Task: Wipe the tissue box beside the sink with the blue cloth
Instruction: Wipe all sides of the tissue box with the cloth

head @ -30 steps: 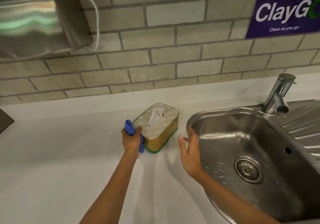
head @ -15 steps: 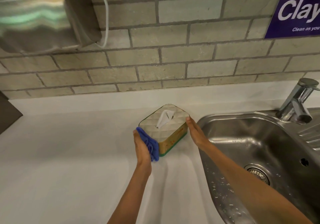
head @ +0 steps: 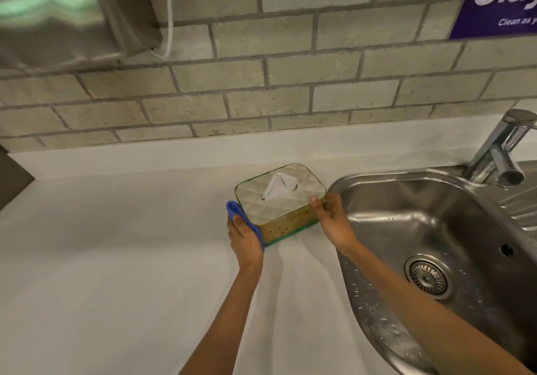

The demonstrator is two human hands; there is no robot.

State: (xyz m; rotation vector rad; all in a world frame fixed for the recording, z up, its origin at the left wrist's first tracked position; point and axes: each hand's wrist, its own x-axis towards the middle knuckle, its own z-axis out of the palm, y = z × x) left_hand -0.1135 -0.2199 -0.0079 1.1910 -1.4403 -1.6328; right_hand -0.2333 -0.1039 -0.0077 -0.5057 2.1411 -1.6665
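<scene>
- While the tissue box [head: 280,200] sat on the white worktop [head: 116,258] just left of the steel sink [head: 436,229], both hands were on it, one at each near corner.
- The left hand [head: 245,236] was closed round the bunched blue cloth [head: 239,216], pressing it against the box's near-left corner; its fingers were curled and mostly hidden behind the cloth.
- The right hand [head: 331,220] pinched the near-right corner, thumb on the top edge and the fingers wrapped round the side facing the sink, partly closed on the box.
- The box looked light, likely to skid on the smooth worktop under a wiping push, so bracing it at the opposite corner seemed the sensible hold.
- Its quilted top appeared stiff and hard-walled, so it should take firm pressure; the loose tissue [head: 279,188] standing out of the slot was soft and would snag or tear if the cloth ran over it.
- The near side wall carried reddish specks and looked as if it needed the most wiping.
- The cloth appeared soft and pliant, able to fold round corners and edges.
</scene>
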